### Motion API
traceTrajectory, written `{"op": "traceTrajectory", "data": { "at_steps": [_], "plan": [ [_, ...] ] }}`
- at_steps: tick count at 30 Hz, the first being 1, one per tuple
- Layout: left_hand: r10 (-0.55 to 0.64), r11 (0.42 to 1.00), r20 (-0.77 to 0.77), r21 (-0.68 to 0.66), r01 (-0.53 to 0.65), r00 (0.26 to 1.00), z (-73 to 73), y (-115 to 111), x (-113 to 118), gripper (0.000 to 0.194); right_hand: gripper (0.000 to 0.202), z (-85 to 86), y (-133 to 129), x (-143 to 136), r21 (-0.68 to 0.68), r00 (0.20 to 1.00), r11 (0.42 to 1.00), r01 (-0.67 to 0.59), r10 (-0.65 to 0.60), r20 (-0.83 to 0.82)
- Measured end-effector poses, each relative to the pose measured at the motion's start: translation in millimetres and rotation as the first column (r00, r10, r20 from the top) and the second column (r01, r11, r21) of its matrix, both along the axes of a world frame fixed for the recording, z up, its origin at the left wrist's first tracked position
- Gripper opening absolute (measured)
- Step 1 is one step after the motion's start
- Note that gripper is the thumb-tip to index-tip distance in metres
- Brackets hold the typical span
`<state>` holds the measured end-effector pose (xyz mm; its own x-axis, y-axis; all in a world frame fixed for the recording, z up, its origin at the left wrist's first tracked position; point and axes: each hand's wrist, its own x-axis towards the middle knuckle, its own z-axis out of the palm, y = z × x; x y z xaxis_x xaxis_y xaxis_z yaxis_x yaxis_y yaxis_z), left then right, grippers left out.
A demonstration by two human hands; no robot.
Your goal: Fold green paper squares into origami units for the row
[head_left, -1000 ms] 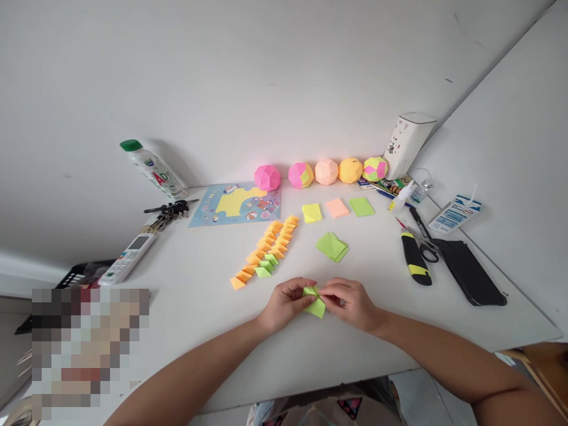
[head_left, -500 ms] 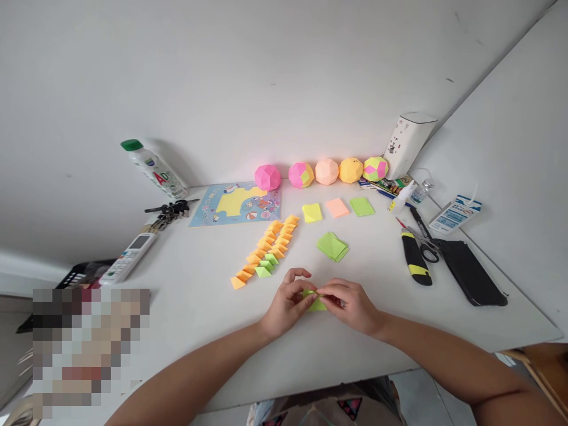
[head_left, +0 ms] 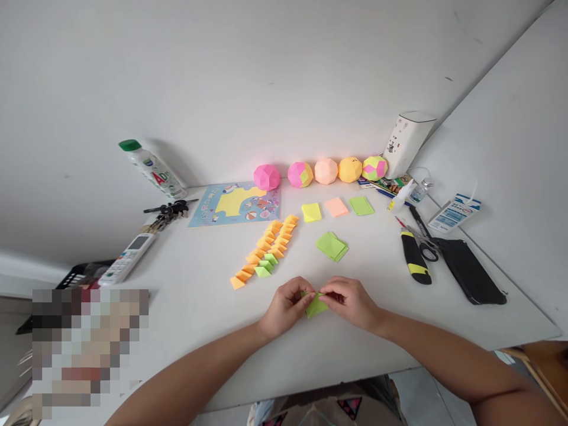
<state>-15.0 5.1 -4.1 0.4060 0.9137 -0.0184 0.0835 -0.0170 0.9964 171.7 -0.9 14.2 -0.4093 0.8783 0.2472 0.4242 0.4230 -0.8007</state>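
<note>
Pinching a green paper piece [head_left: 316, 307] in the lower middle of the frame, the left hand [head_left: 286, 305] and the right hand [head_left: 354, 303] nearly meet over it. The fingers of both are drawn narrow, thumbs against forefingers, gripping its upper edge from either side. From what I can see, everything hangs on how the paper lies to those fingertips: it sits between them and spreads below, toward the bottom of the frame, with one corner pointing down. Neither hand is nearer, as both touch it. Its long axis I can't make out, with so much of it covered, nor whether it rests on the white surface [head_left: 199, 307] or is held just above.

Just above the hands is a loose green paper stack [head_left: 332, 246]. Up and to the left, folded orange papers [head_left: 266, 241] run in two slanting rows, with a few folded green papers [head_left: 263, 271] at the lower end of one. Farther up sit a yellow paper pad [head_left: 311, 212], a peach paper pad [head_left: 336, 207] and a bright green paper pad [head_left: 361, 205], side by side, beneath a line of faceted paper balls [head_left: 326, 171]. Scissors [head_left: 428, 251] lie well apart, at the right.
</note>
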Motion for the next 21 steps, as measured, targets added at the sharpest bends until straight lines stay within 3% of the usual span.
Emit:
{"op": "traceTrajectory", "data": {
  "at_steps": [6,13,21],
  "plan": [
    [-0.031,0.996,0.065,-0.077,0.036,0.997,2.0,-0.7,0.2,0.027,0.020,2.4,0.1,-0.3,-0.023,1.000,1.000,-0.006,0.006,-0.018],
    [-0.047,0.994,-0.021,-0.100,0.044,0.999,6.8,-0.8,-0.3,0.031,0.017,0.1,-1.3,-1.1,-0.039,0.999,0.999,-0.020,0.019,-0.028],
    [-0.083,0.985,-0.014,-0.155,0.079,0.996,8.9,0.6,0.0,0.033,0.016,2.4,-1.3,-1.6,-0.122,0.997,0.992,-0.026,0.017,-0.074]
  ]
}}
